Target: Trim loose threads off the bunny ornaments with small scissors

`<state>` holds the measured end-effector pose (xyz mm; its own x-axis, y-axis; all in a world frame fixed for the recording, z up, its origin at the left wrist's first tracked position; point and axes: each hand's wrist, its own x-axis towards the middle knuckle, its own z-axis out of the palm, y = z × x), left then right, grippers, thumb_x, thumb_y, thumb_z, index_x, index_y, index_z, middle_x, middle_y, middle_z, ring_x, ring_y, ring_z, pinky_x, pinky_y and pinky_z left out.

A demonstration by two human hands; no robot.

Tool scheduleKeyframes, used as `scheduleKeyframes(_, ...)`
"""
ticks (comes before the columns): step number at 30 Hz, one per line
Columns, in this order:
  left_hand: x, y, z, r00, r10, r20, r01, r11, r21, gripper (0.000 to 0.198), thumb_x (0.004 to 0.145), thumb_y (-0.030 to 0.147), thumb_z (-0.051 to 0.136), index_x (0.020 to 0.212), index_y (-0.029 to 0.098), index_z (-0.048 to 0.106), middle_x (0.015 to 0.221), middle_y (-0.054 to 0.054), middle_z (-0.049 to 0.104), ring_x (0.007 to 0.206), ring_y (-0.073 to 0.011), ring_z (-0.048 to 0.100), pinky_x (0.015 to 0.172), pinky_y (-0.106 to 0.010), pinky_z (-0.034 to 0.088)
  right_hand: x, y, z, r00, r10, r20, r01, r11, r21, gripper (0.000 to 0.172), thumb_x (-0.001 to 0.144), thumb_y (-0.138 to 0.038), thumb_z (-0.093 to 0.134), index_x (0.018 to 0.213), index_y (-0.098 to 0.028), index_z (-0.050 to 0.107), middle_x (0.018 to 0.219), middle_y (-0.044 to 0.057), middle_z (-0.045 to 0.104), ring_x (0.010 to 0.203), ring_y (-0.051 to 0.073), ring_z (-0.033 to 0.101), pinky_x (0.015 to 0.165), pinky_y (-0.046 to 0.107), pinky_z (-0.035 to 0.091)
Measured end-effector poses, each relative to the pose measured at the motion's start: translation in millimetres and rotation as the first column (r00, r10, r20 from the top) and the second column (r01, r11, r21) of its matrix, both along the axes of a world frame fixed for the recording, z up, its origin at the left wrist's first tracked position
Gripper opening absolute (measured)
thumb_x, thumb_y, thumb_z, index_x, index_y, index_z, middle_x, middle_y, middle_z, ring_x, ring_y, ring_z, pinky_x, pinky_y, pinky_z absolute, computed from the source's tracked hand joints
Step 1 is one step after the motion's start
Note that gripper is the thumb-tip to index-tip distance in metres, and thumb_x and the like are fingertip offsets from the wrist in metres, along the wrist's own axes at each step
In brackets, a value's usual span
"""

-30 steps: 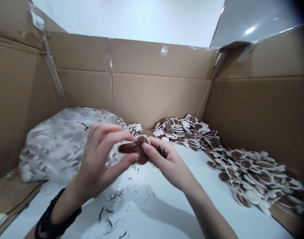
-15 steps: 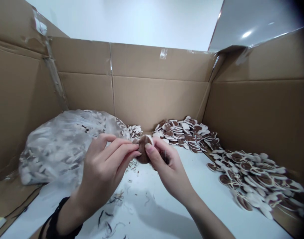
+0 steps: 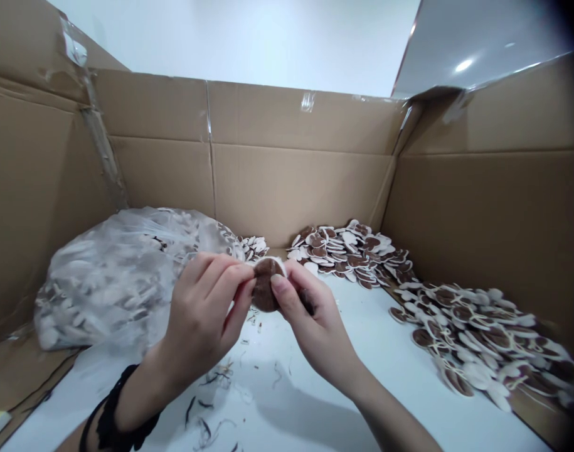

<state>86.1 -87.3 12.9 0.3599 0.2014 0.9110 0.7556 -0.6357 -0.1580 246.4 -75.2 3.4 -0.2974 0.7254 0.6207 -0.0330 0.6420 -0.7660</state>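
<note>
Both my hands meet over the middle of a white surface (image 3: 409, 389) inside a big cardboard box. Between them is a small brown felt piece with a white edge (image 3: 265, 290). My left hand (image 3: 206, 314) pinches its left side with thumb and fingers. My right hand (image 3: 310, 314) pinches its right side, thumb on the front. Something small and dark sits tucked in my right palm; I cannot make it out.
A clear plastic bag of pale pieces (image 3: 117, 276) lies at the left. Piles of brown-and-white pieces lie at the back (image 3: 352, 251) and along the right (image 3: 479, 333). Thread scraps (image 3: 211, 402) litter the white surface. Cardboard walls (image 3: 287, 182) stand all round.
My hands have drawn closer together and the piece has turned, so less of it shows between my fingers. My left fingers have closed further over it.
</note>
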Motion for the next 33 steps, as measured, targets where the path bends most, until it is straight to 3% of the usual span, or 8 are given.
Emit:
scheduleKeyframes(9, -21.6, 1.2, 10.7, 0.986, -0.044, 0.162, 0.071, 0.984, -0.164, 0.028, 0.094, 0.01, 0.042, 0.067, 0.021, 0.039, 0.06, 0.003, 0.037, 0.057, -0.0142, 0.037, 0.055, -0.03, 0.031, -0.8, 2.8, 0.4, 0.999, 0.028, -0.018, -0.028, 0.999, -0.044, 0.025, 0.097, -0.037, 0.048, 0.08, -0.02, 0.052, 0.064, -0.005, 0.04, 0.056, 0.01, 0.035, 0.05, 0.024, 0.028)
scheduleKeyframes(15, -28.1, 0.7, 13.3, 0.98, -0.05, 0.191, 0.133, 0.882, -0.452, 0.011, 0.095, 0.03, 0.049, 0.096, 0.021, 0.054, 0.083, 0.001, 0.058, 0.073, -0.0144, 0.054, 0.064, -0.026, 0.043, -3.4, 2.6, 0.2, 0.992, 0.115, -0.06, -0.12, 0.989, -0.086, 0.016, 0.097, -0.033, 0.048, 0.09, -0.021, 0.056, 0.064, -0.006, 0.044, 0.054, 0.009, 0.036, 0.049, 0.022, 0.029)
scheduleKeyframes(19, -17.9, -3.3, 14.3, 0.99, -0.094, 0.102, 0.134, 0.841, -0.524, 0.018, 0.095, 0.023, 0.045, 0.082, 0.02, 0.056, 0.073, 0.001, 0.057, 0.071, -0.0149, 0.054, 0.063, -0.025, 0.043, -3.3, 10.0, -2.9, 0.996, 0.088, -0.017, -0.089, 0.992, -0.091, 0.025, 0.096, -0.041, 0.049, 0.081, -0.02, 0.054, 0.065, -0.004, 0.044, 0.057, 0.01, 0.038, 0.05, 0.022, 0.031)
scheduleKeyframes(23, -20.1, -0.3, 18.8, 0.983, -0.148, 0.104, 0.181, 0.8, -0.573, 0.03, 0.095, 0.021, 0.039, 0.068, 0.02, 0.052, 0.064, 0.002, 0.052, 0.065, -0.0142, 0.051, 0.06, -0.024, 0.043, 5.0, 17.9, -0.3, 0.985, 0.085, 0.149, -0.082, 0.996, -0.032, 0.039, 0.097, -0.042, 0.046, 0.065, -0.02, 0.045, 0.059, -0.003, 0.045, 0.055, 0.011, 0.043, 0.051, 0.023, 0.034)
scheduleKeyframes(27, -55.0, 24.7, 25.3, 0.968, 0.071, 0.241, 0.09, 0.796, -0.599, 0.032, 0.094, 0.034, 0.037, 0.067, 0.021, 0.049, 0.062, 0.002, 0.051, 0.062, -0.0154, 0.051, 0.059, -0.026, 0.042, 20.2, 10.0, 10.9, 0.874, 0.327, 0.359, -0.323, 0.944, -0.074, 0.034, 0.099, -0.038, 0.043, 0.074, -0.019, 0.055, 0.064, 0.001, 0.061, 0.058, 0.013, 0.058, 0.054, 0.023, 0.042)
scheduleKeyframes(29, -81.3, 41.9, 26.0, 0.939, 0.277, 0.202, -0.044, 0.683, -0.729, 0.034, 0.091, 0.04, 0.034, 0.069, 0.021, 0.052, 0.067, 0.0, 0.057, 0.067, -0.0168, 0.055, 0.063, -0.026, 0.044, 28.5, 4.8, 17.1, 0.728, 0.448, 0.52, -0.456, 0.882, -0.122, 0.026, 0.097, -0.033, 0.049, 0.08, -0.018, 0.061, 0.067, 0.002, 0.064, 0.06, 0.014, 0.061, 0.054, 0.023, 0.043)
scheduleKeyframes(31, -105.9, 57.2, 23.0, 0.939, 0.321, 0.119, -0.091, 0.57, -0.817, 0.03, 0.082, 0.037, 0.042, 0.063, 0.019, 0.058, 0.063, -0.001, 0.062, 0.064, -0.0177, 0.058, 0.059, -0.025, 0.045, 37.2, 7.8, 21.0, 0.609, 0.531, 0.589, -0.534, 0.824, -0.191, 0.02, 0.095, -0.029, 0.054, 0.082, -0.018, 0.065, 0.068, 0.002, 0.065, 0.062, 0.014, 0.062, 0.055, 0.024, 0.044)
scheduleKeyframes(33, -123.1, 69.3, 16.0, 0.942, 0.33, 0.059, -0.111, 0.472, -0.875, 0.021, 0.065, 0.032, 0.055, 0.05, 0.017, 0.059, 0.05, -0.001, 0.06, 0.048, -0.0171, 0.056, 0.046, -0.023, 0.042, 48.4, 24.4, 21.3, 0.762, 0.512, 0.396, -0.469, 0.858, -0.206, 0.019, 0.092, -0.03, 0.058, 0.079, -0.019, 0.066, 0.065, 0.001, 0.063, 0.058, 0.012, 0.058, 0.053, 0.023, 0.043)
